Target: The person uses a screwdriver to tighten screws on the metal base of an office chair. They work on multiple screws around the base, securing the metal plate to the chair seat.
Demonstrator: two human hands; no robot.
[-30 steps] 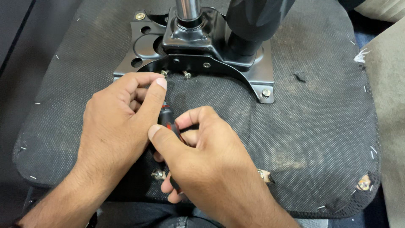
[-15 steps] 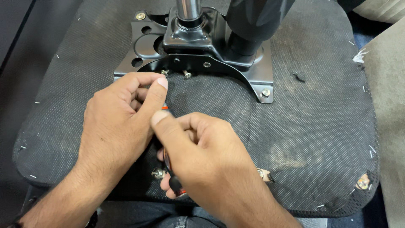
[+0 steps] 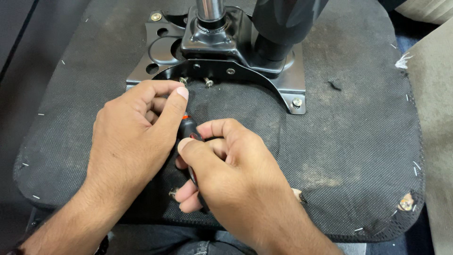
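Hands hide most of the screwdriver [image 3: 189, 130]: right hand [image 3: 226, 174] grips its handle, left hand [image 3: 134, 137] pinches its hidden shaft.

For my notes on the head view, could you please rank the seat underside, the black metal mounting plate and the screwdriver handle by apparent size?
1. Seat underside, by far the largest.
2. Black metal mounting plate.
3. Screwdriver handle, smallest, though both hands hide most of it.
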